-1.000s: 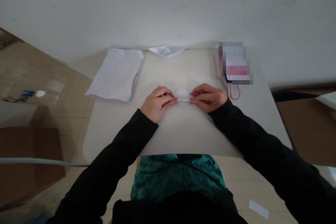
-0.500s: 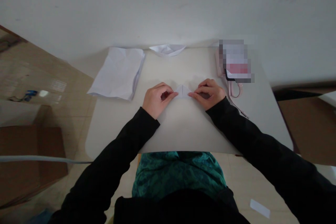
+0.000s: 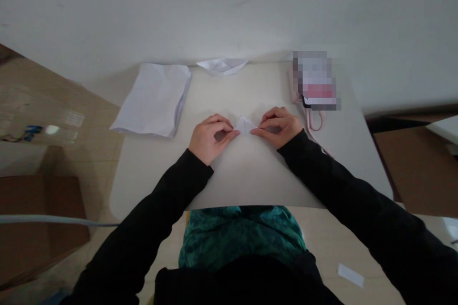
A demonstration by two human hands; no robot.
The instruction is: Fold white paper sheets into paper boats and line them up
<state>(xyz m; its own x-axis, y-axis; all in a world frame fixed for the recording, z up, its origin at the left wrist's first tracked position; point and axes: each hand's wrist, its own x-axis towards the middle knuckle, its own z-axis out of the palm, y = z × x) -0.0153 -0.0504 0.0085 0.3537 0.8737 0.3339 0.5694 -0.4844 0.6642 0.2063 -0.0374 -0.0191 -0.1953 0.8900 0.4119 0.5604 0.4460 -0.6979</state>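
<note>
L hand (image 3: 208,139) and R hand (image 3: 279,127) are over the white table (image 3: 250,181), black sleeves (image 3: 164,195) reaching in from the near edge. Neither hand is clenched or released; both are curled into a light pinch. Beyond R hand, near the far table corner, is a pixelated blurred object (image 3: 315,81), w/ pink loop handles (image 3: 315,124), prob scissors, just below it. Left of L hand lies a stack of white paper sheets (image 3: 152,100). Ahead of both hands, at the far table edge, sits a folded paper boat (image 3: 222,66). Between the hands is a small folded paper triangle (image 3: 244,125), point away from the person, w/ L fingertips (image 3: 236,134) and R fingertips (image 3: 253,132) pinching its lower corners. Vs half a sec ago: pinch unchanged, no let-go, paper shape about the same; any finer change can't be told at this size.
</note>
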